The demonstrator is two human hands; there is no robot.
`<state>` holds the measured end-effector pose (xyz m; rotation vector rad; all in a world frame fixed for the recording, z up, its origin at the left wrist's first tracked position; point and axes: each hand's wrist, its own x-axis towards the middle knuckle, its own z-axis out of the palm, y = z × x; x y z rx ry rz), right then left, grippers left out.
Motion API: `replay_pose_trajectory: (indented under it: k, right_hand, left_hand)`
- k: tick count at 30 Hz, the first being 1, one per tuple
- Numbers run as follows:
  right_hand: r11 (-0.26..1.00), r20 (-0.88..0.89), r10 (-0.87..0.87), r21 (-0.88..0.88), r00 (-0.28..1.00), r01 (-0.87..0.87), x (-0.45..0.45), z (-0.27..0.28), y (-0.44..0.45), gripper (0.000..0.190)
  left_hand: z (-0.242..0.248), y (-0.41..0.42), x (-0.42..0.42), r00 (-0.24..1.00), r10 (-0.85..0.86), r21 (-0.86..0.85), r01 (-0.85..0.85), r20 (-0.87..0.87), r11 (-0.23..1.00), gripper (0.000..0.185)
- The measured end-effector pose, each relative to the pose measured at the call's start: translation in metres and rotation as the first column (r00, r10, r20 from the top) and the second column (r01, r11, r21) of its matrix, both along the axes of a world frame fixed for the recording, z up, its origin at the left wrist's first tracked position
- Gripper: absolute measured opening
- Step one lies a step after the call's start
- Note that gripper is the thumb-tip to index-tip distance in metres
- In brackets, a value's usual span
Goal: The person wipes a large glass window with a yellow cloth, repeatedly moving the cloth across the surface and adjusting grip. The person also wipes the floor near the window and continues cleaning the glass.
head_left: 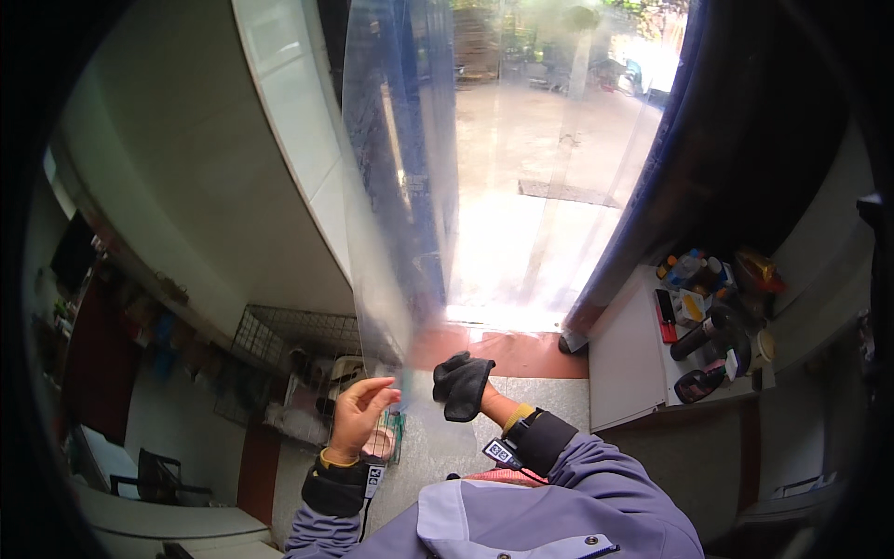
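Observation:
A black cloth (462, 386) covers most of my right hand (492, 400), which is raised in front of a clear plastic strip curtain (517, 230). My left hand (363, 415) is lifted to the left of it, thumb and fingertips curved close together near the lower edge of a clear strip (383, 293). Whether the fingertips pinch the thin plastic cannot be told. The strips hang across a doorway, with a bluish layer (419, 175) bunched on the left side. The two hands are apart.
A white cabinet (628, 349) at the right bears bottles, a red-and-black object (665, 318) and other small items. At the left stands a wire cage (297, 335), with a pinkish bowl (379, 441) near it. A reddish threshold (517, 355) crosses the doorway.

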<state>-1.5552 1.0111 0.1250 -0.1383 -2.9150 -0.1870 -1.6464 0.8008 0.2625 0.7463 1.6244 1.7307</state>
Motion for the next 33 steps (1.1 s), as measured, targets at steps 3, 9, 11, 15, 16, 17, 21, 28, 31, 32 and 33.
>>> replay_pose_trajectory:
  k: [3, 9, 11, 15, 16, 17, 21, 28, 31, 32, 33]
  right_hand:
    - [0.956, -0.024, 0.044, -0.289, 0.999, -0.050, -0.011, 0.005, 0.014, 0.020]
    - [0.702, -0.283, -0.055, -0.693, 0.958, -0.165, -0.030, -0.020, 0.076, 0.036]
    - [0.338, 0.019, -0.042, -0.941, 0.999, 0.032, -0.039, -0.029, 0.091, 0.039]
    - [0.595, -0.197, 0.359, -0.705, 0.913, -0.386, -0.060, -0.041, 0.143, 0.030]
    - [0.578, -0.049, 0.450, -0.745, 0.891, -0.333, -0.057, -0.044, 0.163, 0.030]
    - [0.598, 0.135, 0.511, -0.765, 0.849, -0.239, -0.054, -0.048, 0.188, 0.030]
    - [0.408, 0.209, 0.509, -0.913, 0.835, -0.019, -0.007, -0.061, 0.289, 0.029]
    - [-0.128, 0.173, 0.075, -0.975, 0.982, 0.181, 0.067, -0.041, 0.392, 0.029]
    - [-0.264, 0.132, -0.148, -0.960, 0.980, 0.090, 0.080, -0.016, 0.419, 0.029]
    - [-0.291, 0.122, -0.217, -0.955, 0.969, 0.055, 0.082, -0.005, 0.429, 0.029]
    - [-0.302, 0.104, -0.294, -0.953, 0.950, 0.010, 0.086, 0.008, 0.436, 0.029]
  left_hand:
    - [0.018, 0.051, -0.002, 0.970, -0.242, 0.049, 0.241, 0.021, 0.969, 0.022]
    - [0.014, 0.227, -0.006, 0.812, -0.576, -0.024, 0.577, -0.095, 0.817, 0.045]
    - [0.007, 0.287, -0.007, 0.785, -0.619, 0.009, 0.619, -0.005, 0.785, 0.061]
    - [0.004, 0.381, -0.057, 0.953, -0.286, -0.189, 0.300, 0.098, 0.935, 0.073]
    - [0.002, 0.398, -0.072, 0.967, -0.244, -0.230, 0.255, 0.077, 0.939, 0.077]
    - [0.000, 0.415, -0.087, 0.981, -0.194, -0.257, 0.191, 0.017, 0.947, 0.079]
    - [-0.004, 0.485, -0.146, 0.994, 0.087, -0.081, -0.092, -0.065, 0.992, 0.092]
    - [-0.011, 0.580, -0.202, 0.979, -0.201, 0.002, 0.201, -0.026, 0.980, 0.078]
    - [-0.026, 0.584, -0.189, 0.959, -0.275, 0.001, 0.276, 0.061, 0.961, 0.041]
    - [-0.031, 0.574, -0.180, 0.952, -0.306, 0.014, 0.306, 0.029, 0.952, 0.029]
    - [-0.035, 0.559, -0.170, 0.943, -0.334, 0.024, 0.334, 0.005, 0.942, 0.023]
